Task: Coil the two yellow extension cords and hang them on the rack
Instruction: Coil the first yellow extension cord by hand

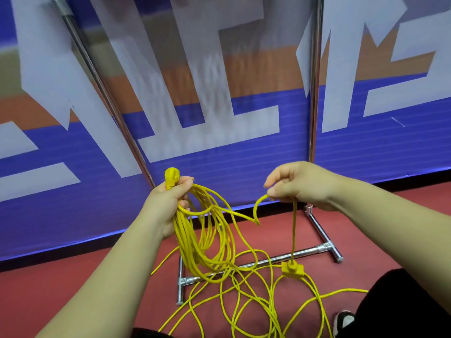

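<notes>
Head view: two hands gather yellow cord (pixel 341 291) in front of the rack (pixel 305 252).
Left hand (pixel 168 206) is clenched round a coil (pixel 192 250) of loops, with the plug (pixel 172 176) sticking up above the thumb. Right hand (pixel 297 184) pinches a strand (pixel 294 228) that hangs straight down to a socket block (pixel 292 269). Below, loose cord sprawls over the red floor (pixel 61 289) and across the rack's metal base bar.

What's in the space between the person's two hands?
In the head view, a slack stretch of yellow extension cord sags from the coil in the left hand to the pinching right hand.
</notes>
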